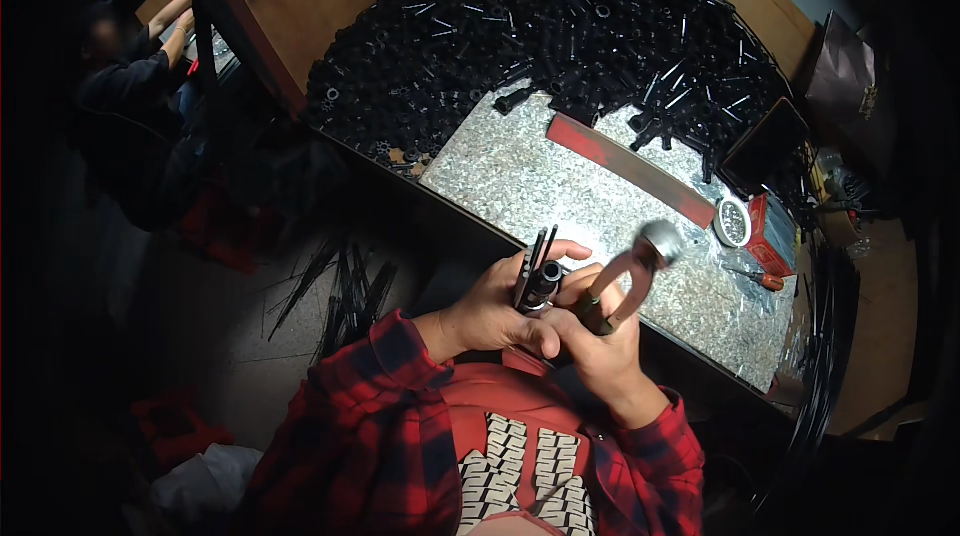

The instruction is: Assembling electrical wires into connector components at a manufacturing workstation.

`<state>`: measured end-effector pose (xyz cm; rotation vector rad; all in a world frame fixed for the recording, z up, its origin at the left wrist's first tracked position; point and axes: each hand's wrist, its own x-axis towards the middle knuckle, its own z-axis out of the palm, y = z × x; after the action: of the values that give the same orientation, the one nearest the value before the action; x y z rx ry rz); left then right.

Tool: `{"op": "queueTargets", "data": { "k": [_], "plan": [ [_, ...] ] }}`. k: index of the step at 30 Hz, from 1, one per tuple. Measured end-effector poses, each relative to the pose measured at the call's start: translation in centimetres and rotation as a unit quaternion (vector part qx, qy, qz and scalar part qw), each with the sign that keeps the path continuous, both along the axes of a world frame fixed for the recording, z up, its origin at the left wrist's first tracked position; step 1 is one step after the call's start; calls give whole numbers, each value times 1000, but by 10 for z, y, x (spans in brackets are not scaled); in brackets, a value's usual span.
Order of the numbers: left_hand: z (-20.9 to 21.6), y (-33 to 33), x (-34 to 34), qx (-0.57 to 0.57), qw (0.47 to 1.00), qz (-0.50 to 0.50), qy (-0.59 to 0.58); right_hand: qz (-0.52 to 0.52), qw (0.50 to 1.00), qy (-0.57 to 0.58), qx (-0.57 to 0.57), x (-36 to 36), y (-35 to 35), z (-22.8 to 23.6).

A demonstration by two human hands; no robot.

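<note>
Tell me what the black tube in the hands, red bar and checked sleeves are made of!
Tube: glossy plastic or metal; highlights show shine, not which.
Bar: worn red paint, seemingly; dark patches show, but wood or metal beneath is unclear.
Sleeves: matte cloth, likely woven, given the soft folds.

Three o'clock: one white bowl (pixel 718 225), one red box (pixel 770 241), one orange-handled screwdriver (pixel 771 282). Two: one red bar (pixel 630 172). Four: one round-headed tool (pixel 650 255), one black tube (pixel 546 282). Ten: one co-worker (pixel 140 91). Noon: black parts (pixel 560 36) — too many to count.
</note>
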<state>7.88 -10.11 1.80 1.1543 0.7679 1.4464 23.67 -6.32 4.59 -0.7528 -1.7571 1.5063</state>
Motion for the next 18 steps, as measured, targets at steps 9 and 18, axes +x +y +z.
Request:
{"op": "queueTargets", "data": {
  "k": [9, 18],
  "plan": [
    [-20, -9, -37, -47, 995, -44, -76, 87, 927, -287, 225, 49, 9, 34],
    [-3, -9, -25, -94, 991, -65, -65, 61, 792, -406, 452, 50, -7, 48]
  ]
}}
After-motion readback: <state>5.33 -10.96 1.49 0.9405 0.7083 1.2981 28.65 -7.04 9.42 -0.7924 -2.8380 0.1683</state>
